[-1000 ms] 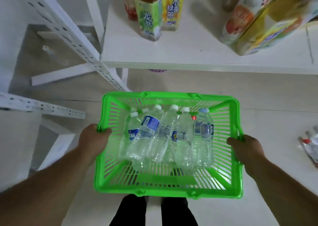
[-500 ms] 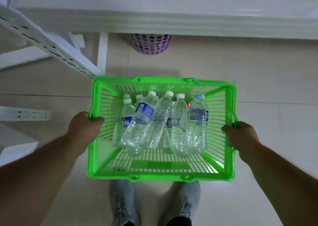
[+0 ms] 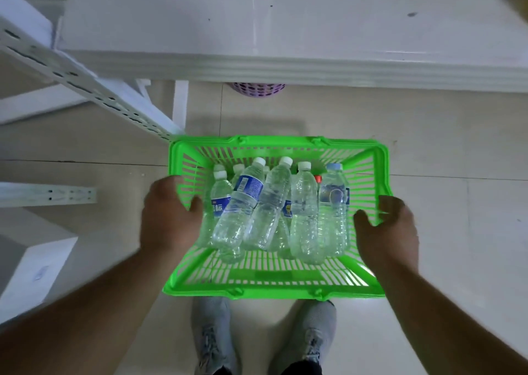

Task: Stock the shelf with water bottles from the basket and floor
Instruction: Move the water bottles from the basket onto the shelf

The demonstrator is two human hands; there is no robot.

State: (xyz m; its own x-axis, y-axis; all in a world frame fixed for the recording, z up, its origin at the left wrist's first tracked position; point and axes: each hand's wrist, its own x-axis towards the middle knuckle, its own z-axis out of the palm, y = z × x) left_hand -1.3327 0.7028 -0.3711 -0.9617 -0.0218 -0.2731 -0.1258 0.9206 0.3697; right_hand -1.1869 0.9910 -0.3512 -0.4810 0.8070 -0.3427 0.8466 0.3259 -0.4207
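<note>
A green plastic basket (image 3: 280, 141) rests on the tiled floor just ahead of my shoes. Several clear water bottles (image 3: 305, 214) lie in it side by side, caps pointing away from me; some have blue labels. My left hand (image 3: 171, 214) hovers over the basket's left rim, fingers spread and thumb above the inside. My right hand (image 3: 385, 226) is over the right rim, thumb apart from the fingers, slightly blurred. Neither hand holds anything. The white shelf board (image 3: 285, 31) spans the top of the view, above and beyond the basket.
A white perforated rack upright (image 3: 85, 88) slants down to the basket's far left corner. A purple perforated bin (image 3: 258, 88) stands on the floor under the shelf. My grey shoes (image 3: 211, 331) touch the basket's near edge. White rack parts lie at the left.
The basket went down to the floor in front of my feet. Both hands let go of its side rims and now hover open above them.
</note>
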